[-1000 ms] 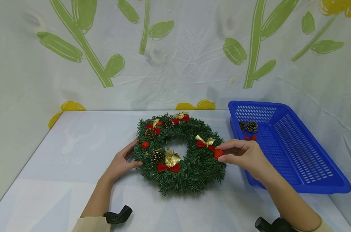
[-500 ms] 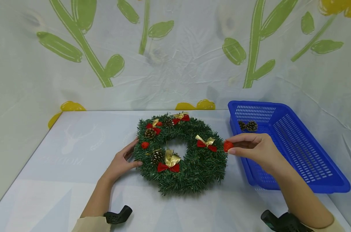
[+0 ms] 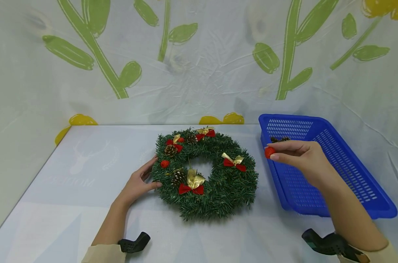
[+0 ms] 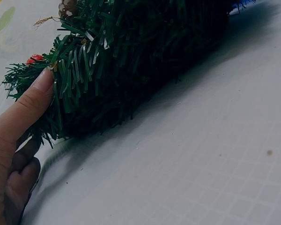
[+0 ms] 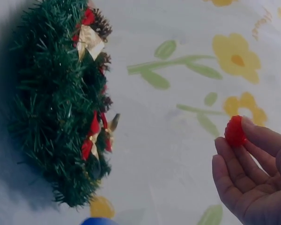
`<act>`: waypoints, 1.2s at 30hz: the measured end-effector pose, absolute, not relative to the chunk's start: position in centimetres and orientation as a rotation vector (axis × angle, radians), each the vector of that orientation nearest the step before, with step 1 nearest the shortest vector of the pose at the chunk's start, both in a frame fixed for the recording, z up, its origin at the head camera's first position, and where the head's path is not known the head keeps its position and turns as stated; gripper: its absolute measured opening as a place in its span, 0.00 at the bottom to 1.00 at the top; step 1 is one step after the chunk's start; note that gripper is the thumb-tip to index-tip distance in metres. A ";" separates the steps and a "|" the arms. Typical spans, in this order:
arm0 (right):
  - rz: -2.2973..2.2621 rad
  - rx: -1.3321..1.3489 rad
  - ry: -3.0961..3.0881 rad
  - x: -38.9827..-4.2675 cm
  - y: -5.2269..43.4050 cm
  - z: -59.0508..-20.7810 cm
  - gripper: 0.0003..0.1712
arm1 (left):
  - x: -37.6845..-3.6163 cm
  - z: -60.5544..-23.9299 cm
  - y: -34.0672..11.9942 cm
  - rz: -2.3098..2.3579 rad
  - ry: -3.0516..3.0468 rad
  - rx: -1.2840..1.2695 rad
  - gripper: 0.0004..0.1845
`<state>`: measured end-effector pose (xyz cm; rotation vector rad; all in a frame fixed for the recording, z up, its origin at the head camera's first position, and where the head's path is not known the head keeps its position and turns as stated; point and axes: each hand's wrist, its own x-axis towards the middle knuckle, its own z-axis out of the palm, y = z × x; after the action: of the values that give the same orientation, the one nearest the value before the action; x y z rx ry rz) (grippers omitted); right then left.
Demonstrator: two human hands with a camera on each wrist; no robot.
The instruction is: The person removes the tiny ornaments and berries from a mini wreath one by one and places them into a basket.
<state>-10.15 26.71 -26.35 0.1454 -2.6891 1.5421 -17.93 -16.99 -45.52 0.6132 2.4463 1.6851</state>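
Note:
A green Christmas wreath point(image 3: 230, 191) lies on the table, trimmed with red-and-gold bows point(image 3: 191, 189), pine cones point(image 3: 177, 178) and small red balls point(image 3: 164, 164). At its left edge my left hand point(image 3: 138, 184) grips the greenery. The left wrist view shows the thumb point(image 4: 32, 104) pressed on the needles, with the other fingers partly hidden below. Between thumb and fingertips my right hand point(image 3: 302, 160) pinches a small red ball point(image 3: 269, 152), raised at the basket's near left side. In the right wrist view this ball point(image 5: 235, 131) is well apart from the wreath point(image 5: 56, 103).
A blue plastic basket point(image 3: 353, 155) stands on the right of the white table point(image 3: 71, 223). Pine cones point(image 3: 279, 139) lie in its far left corner, partly hidden by the right hand. Behind the table hangs a sheet point(image 3: 215, 84) printed with leaves and yellow flowers.
My right hand has moved right and away from the wreath's right side, carrying the red ball toward the basket. My left hand and the wreath have stayed in place.

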 end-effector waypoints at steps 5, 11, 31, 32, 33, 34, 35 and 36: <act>1.524 0.112 -2.692 -10.7 27.7 -26.0 0.16 | -18.0 -45.6 -16.9 1.684 2.454 0.619 0.46; 1.478 0.014 -2.735 -11.3 28.9 -25.6 0.19 | -17.9 -45.5 -16.9 1.684 2.450 0.609 0.47; 1.513 -0.087 -2.697 -13.0 31.7 -24.9 0.16 | -17.8 -45.4 -17.0 1.688 2.440 0.593 0.47; 1.499 -0.099 -2.710 -13.2 31.9 -24.9 0.16 | -17.8 -45.3 -17.0 1.694 2.436 0.592 0.47; 1.495 -0.112 -2.720 -13.2 32.1 -24.9 0.15 | -17.8 -45.3 -17.0 1.694 2.435 0.595 0.47; 1.494 -0.120 -2.721 -13.3 32.3 -24.9 0.15 | -17.8 -45.3 -17.0 1.696 2.434 0.600 0.47; 1.499 -0.123 -2.718 -13.5 32.4 -24.9 0.15 | -17.8 -45.2 -17.0 1.695 2.434 0.603 0.47; 1.503 -0.119 -2.709 -13.6 32.5 -24.9 0.14 | -17.8 -45.2 -17.0 1.695 2.434 0.605 0.47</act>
<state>-13.57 32.52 -24.90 -0.1185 -2.7094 1.5027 -17.82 -17.00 -45.22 0.6047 2.4339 1.6946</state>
